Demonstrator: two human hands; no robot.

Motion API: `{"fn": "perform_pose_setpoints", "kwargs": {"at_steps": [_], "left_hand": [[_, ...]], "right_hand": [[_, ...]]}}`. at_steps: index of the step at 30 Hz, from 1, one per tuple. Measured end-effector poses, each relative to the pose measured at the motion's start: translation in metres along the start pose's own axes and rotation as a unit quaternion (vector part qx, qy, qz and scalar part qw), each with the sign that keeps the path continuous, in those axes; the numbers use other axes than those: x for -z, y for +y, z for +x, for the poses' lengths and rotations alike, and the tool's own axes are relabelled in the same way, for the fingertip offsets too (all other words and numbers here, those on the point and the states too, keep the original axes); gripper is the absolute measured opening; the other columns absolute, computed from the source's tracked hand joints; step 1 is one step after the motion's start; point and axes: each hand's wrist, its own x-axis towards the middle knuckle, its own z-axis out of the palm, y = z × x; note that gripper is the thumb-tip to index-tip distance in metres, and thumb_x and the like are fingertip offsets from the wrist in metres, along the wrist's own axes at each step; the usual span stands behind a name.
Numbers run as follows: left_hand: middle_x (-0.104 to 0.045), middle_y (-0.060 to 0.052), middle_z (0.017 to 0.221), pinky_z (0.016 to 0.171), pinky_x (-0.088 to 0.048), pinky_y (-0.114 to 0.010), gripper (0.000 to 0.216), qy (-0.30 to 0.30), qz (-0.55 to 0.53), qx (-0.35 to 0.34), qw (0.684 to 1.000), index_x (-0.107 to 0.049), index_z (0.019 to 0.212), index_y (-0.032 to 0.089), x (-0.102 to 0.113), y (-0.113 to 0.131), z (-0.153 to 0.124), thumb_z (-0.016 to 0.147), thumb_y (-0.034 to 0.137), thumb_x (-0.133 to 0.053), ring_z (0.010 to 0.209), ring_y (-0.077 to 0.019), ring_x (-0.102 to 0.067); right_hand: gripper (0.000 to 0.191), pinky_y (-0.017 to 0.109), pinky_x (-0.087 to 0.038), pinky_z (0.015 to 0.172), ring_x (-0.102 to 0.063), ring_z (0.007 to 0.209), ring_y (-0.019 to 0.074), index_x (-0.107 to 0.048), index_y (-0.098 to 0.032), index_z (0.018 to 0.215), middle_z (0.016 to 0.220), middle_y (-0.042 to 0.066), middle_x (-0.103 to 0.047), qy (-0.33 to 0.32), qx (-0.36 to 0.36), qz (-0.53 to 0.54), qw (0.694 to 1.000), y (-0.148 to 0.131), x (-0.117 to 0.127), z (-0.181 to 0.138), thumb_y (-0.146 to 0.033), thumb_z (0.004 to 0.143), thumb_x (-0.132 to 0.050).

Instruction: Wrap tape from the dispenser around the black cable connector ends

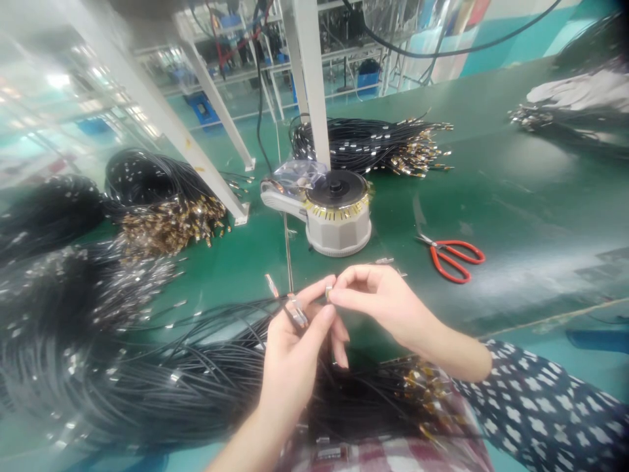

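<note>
My left hand (pixel 299 341) is closed around a few thin black cables (pixel 211 321) whose metal-tipped ends (pixel 295 308) stick up between thumb and fingers. My right hand (pixel 378 301) pinches a small silver piece (pixel 328 290) at its fingertips, touching the left hand's fingertips. Both hands hover above the green bench (pixel 515 196), just in front of a grey tape dispenser (pixel 334 210). A large bundle of black cables (pixel 147 387) lies under my hands and spreads to the left.
Red-handled scissors (pixel 455 257) lie right of the dispenser. Behind it lies a cable bundle with gold terminals (pixel 388 144); more bundles (pixel 162 203) sit at the left. White frame posts (pixel 314 85) stand on the bench. Another cable pile (pixel 570 105) is at the far right.
</note>
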Motion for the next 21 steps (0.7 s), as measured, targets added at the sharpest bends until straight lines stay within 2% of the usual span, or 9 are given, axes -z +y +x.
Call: {"fn": "perform_pose_setpoints", "kwargs": {"at_steps": [7, 11, 16, 21], "left_hand": [[-0.062, 0.003, 0.055, 0.039, -0.040, -0.020, 0.033, 0.011, -0.020, 0.012, 1.000, -0.054, 0.116, 0.015, -0.004, -0.002, 0.001, 0.086, 0.025, -0.063, 0.036, -0.0100, -0.053], [-0.060, 0.004, 0.052, 0.038, -0.038, -0.018, 0.018, 0.023, -0.020, 0.028, 0.999, -0.054, 0.092, 0.017, -0.003, -0.002, 0.002, 0.082, 0.023, -0.067, 0.035, -0.0089, -0.051], [-0.063, 0.002, 0.053, 0.038, -0.041, -0.019, 0.016, 0.051, -0.047, 0.036, 0.997, -0.054, 0.084, 0.016, 0.001, 0.000, 0.004, 0.080, 0.023, -0.069, 0.035, -0.0102, -0.053], [-0.064, 0.002, 0.053, 0.037, -0.040, -0.020, 0.016, 0.039, -0.056, 0.029, 0.997, -0.055, 0.083, 0.016, 0.002, -0.001, 0.004, 0.080, 0.023, -0.069, 0.035, -0.0108, -0.053]], "right_hand": [[0.023, 0.031, -0.046, 0.072, -0.059, 0.067, 0.0145, -0.062, -0.016, 0.067, 0.069, 0.001, -0.064, 0.016, 0.004, -0.013, 1.000, 0.001, -0.001, 0.000, -0.034, 0.069, -0.077], [0.023, 0.031, -0.046, 0.073, -0.059, 0.072, 0.0151, -0.063, -0.016, 0.069, 0.075, 0.002, -0.065, 0.026, 0.018, -0.036, 0.999, 0.003, 0.000, -0.001, -0.034, 0.069, -0.077], [0.026, 0.029, -0.046, 0.075, -0.059, 0.074, 0.0134, -0.068, -0.016, 0.095, 0.083, 0.002, -0.068, 0.021, -0.001, 0.028, 0.999, 0.010, 0.006, 0.000, -0.036, 0.078, -0.069], [0.027, 0.032, -0.047, 0.077, -0.060, 0.077, 0.0162, -0.068, -0.017, 0.083, 0.081, 0.004, -0.068, 0.012, 0.031, -0.009, 0.999, 0.007, 0.004, -0.001, -0.042, 0.074, -0.073]]}}
